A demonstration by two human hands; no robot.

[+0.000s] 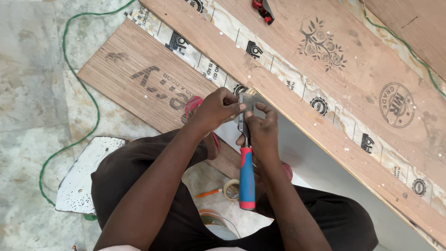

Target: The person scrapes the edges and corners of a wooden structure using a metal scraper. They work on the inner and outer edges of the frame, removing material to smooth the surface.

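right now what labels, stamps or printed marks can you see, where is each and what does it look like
Tree stamp: upper board, dark branching emblem.
Round grade stamp: right of it, dark circle.
Printed tape strip: along the board edge, pale with black logos and round seals.
Large stencil lettering: left plywood sheet, dark on brown, partly behind the left hand.

1. Green cable [69, 83] loops across the mottled stone floor [28, 93] on the left.
2. Tape roll [231, 189] lies on the floor, an orange pencil [209, 192] just beside it.
3. Red-handled tool [263, 10] rests on the top plywood [371, 60] at the upper edge.
4. Paint-spattered white board [86, 174] sits at lower left.
5. Brown offcut [134, 79] lies flat near the cable.
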